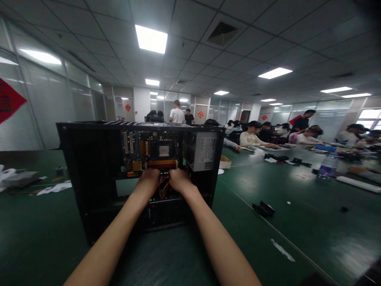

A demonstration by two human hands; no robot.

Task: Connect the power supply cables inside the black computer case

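Head view: left hand point(149, 177) and right hand point(179, 178) curl inside the computer case point(102, 159) standing on the worktop point(244, 178) – whether they grip anything I cannot tell; a blind tug could strain the cables point(163, 188) – the open side faces near, long axis seemingly left to right

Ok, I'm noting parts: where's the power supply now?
In the head view, the power supply sits upper right in the case, beside the motherboard.

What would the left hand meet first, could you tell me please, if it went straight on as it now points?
Most likely the orange slots on the circuit board, just beyond the left hand inside the computer case; depth is unclear, so it may already touch them.
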